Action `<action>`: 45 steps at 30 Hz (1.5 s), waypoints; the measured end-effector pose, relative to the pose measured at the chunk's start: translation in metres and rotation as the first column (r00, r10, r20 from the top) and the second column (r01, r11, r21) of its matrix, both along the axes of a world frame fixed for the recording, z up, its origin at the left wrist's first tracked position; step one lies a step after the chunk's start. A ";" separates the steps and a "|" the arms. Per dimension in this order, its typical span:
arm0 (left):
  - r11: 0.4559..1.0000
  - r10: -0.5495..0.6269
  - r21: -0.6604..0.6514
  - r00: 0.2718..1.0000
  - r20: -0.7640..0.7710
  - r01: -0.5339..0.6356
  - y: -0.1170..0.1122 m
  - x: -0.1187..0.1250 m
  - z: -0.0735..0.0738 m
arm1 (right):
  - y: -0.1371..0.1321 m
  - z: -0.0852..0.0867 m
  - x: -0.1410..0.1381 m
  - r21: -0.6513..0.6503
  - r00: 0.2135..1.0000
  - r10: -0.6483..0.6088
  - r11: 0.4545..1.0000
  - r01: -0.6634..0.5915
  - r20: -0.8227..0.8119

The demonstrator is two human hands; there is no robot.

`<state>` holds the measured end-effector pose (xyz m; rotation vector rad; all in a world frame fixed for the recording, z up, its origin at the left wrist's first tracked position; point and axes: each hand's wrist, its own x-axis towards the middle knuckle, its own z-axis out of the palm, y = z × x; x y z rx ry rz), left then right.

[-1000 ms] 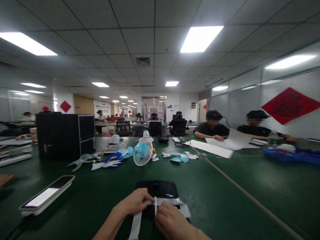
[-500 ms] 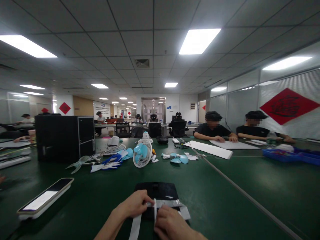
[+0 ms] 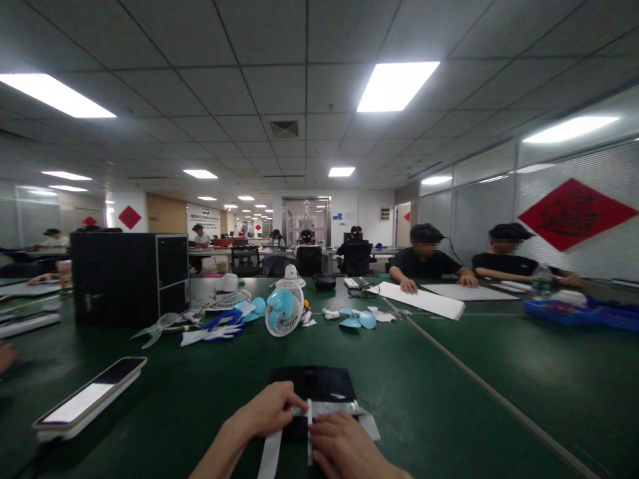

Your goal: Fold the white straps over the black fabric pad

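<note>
The index finger of the left hand (image 3: 272, 407) is pointing inward, its tip resting at or just beside the upper end of a narrow white strip (image 3: 309, 411); the other fingers are curling under, and whether the thumb is pinching anything I cannot tell. The fingers of the right hand (image 3: 347, 440) are lying close together just right of that strip, bent slightly downward; their tips are too blurred to show a grip. Both hands are working over a flat black object (image 3: 312, 384), which is lying on the green table (image 3: 424, 399) directly before the person, with a silvery band (image 3: 335, 407) crossing it. A pale ribbon (image 3: 271, 456) is trailing toward the person below the left wrist. Farther out, a phone (image 3: 90, 392) is resting on a white block at left, while a small fan (image 3: 285, 307), gloves (image 3: 219, 326) and loose blue blades (image 3: 358, 317) are lying beyond the object. At far right, a co-worker is touching a white board (image 3: 424, 301).
</note>
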<state>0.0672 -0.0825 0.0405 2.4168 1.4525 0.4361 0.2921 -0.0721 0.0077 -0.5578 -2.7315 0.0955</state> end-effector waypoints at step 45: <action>0.978 0.115 -0.188 0.983 0.146 -0.086 0.000 -0.031 0.005 | 0.003 0.039 0.077 -0.271 0.970 -0.241 0.936 0.225 -0.024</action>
